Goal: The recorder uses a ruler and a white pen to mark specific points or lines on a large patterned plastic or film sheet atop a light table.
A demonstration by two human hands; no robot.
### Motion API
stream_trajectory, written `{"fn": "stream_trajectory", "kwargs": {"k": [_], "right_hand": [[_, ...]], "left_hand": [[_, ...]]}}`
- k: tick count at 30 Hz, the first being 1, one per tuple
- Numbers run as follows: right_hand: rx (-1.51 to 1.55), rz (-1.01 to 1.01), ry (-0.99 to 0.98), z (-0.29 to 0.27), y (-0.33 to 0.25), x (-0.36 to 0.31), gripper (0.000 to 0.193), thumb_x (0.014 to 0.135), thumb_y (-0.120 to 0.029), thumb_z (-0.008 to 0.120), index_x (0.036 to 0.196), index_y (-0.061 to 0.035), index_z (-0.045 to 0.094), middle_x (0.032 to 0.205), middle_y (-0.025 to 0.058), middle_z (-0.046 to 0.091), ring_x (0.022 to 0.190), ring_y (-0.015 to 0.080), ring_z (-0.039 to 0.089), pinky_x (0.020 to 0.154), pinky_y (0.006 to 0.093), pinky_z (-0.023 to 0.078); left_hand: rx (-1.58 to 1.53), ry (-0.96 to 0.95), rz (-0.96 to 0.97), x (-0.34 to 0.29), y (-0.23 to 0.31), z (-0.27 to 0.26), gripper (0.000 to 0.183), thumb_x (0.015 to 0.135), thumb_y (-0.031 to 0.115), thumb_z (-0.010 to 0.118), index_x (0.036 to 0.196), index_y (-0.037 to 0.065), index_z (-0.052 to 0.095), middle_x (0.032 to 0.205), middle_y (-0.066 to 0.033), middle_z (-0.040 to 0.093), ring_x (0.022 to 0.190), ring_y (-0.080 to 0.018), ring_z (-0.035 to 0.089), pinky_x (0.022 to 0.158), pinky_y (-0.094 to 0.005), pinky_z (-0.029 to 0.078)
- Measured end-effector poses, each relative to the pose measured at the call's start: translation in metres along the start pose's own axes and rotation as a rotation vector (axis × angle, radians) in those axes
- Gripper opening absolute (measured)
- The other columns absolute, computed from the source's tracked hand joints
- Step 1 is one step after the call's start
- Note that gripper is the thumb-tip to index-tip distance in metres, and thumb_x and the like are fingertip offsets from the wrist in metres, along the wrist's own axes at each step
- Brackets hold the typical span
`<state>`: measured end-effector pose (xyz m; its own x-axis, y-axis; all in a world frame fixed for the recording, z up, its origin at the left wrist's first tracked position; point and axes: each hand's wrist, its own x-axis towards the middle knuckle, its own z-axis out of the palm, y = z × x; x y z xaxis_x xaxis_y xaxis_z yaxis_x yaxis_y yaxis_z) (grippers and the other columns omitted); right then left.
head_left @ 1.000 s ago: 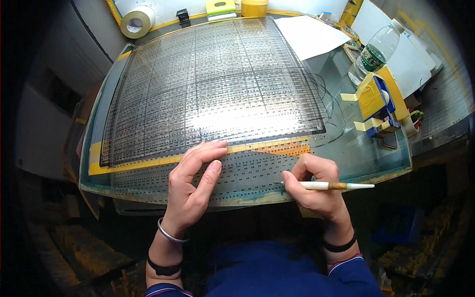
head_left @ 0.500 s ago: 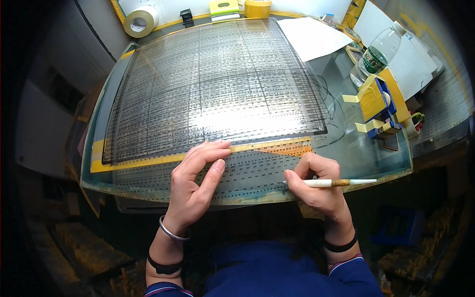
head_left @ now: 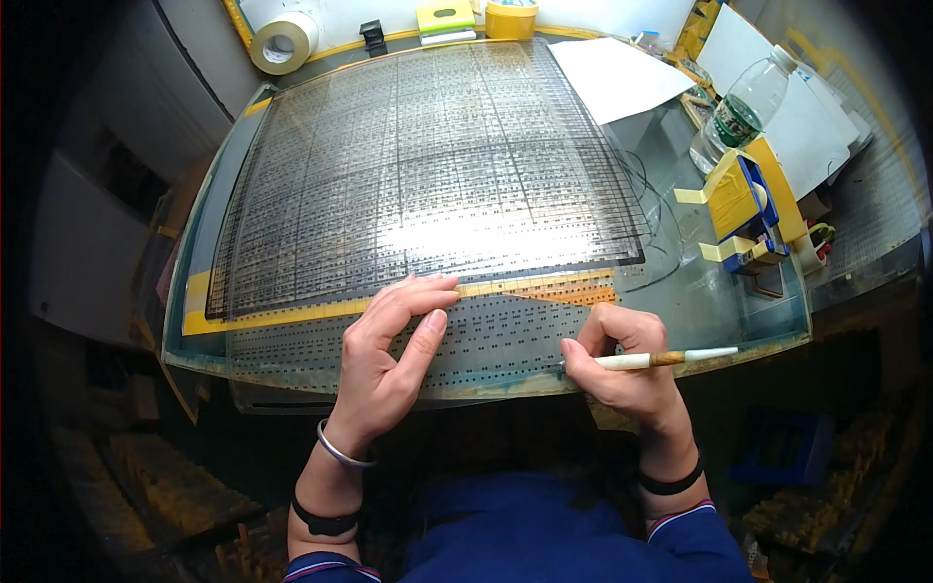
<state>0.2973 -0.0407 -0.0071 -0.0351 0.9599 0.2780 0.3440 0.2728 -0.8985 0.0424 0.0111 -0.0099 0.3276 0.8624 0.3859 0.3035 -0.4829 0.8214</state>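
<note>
Dotted transparent film point(head_left: 486, 335) lies on glass tabletop point(head_left: 695, 301); right hand point(head_left: 630, 384) pinching white-and-brown pen-shaped tool point(head_left: 622, 361) near its front edge; left hand point(head_left: 389, 355) on film, fingers together, thumb spread

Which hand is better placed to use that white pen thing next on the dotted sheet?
Probably the right hand: it grips the white pen-like tool by the dotted sheet's near edge. The left hand is spread over the sheet, holding no tool.

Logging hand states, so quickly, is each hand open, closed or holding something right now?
Left hand: open, over the dotted sheet, nothing visible in its grip.
Right hand: closed around a white pen-like tool.
</note>
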Motion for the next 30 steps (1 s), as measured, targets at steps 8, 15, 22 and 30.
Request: {"fn": "stream_trajectory", "kwargs": {"k": [8,15,22,30], "right_hand": [[-0.055,-0.039,0.046,0.0017,0.0009,0.0002,0.025,0.083,-0.004,0.075,0.067,-0.0026,0.056,0.058,0.0003,0.056,0.051,0.0047,0.049,0.047,0.0251,0.038],[-0.009,-0.019,0.071,0.0022,-0.0001,0.0009,0.024,0.081,-0.003,0.075,0.066,-0.0027,0.055,0.057,0.0005,0.055,0.051,0.0051,0.049,0.047,0.0254,0.038],[-0.026,-0.034,0.075,0.0027,-0.0002,0.001,0.024,0.082,-0.003,0.075,0.067,-0.0028,0.057,0.057,0.0003,0.055,0.05,0.005,0.049,0.047,0.0252,0.038],[0.076,0.044,-0.013,-0.0023,-0.0015,-0.0013,0.02,0.086,-0.004,0.078,0.074,-0.0016,0.063,0.064,0.0008,0.061,0.057,0.0047,0.054,0.051,0.0233,0.041]], "left_hand": [[-0.015,0.004,-0.005,-0.0009,-0.001,0.0004,0.018,0.098,0.008,0.063,0.112,0.001,0.073,0.12,-0.0136,0.074,0.12,-0.0288,0.066,0.111,-0.0429,0.044],[-0.005,0.006,0.002,-0.001,-0.0008,0.0005,0.018,0.098,0.008,0.064,0.111,0.001,0.074,0.119,-0.0132,0.074,0.119,-0.0279,0.066,0.111,-0.0436,0.044],[0.008,-0.002,0.012,0.0002,-0.0001,0.0006,0.017,0.098,0.008,0.064,0.111,0.002,0.074,0.118,-0.013,0.075,0.119,-0.0281,0.067,0.113,-0.0469,0.042],[0.007,0.001,0.018,0.0002,0.0005,-0.0004,0.018,0.098,0.007,0.063,0.111,0.002,0.073,0.118,-0.0129,0.075,0.119,-0.0283,0.067,0.114,-0.0474,0.042]]}}
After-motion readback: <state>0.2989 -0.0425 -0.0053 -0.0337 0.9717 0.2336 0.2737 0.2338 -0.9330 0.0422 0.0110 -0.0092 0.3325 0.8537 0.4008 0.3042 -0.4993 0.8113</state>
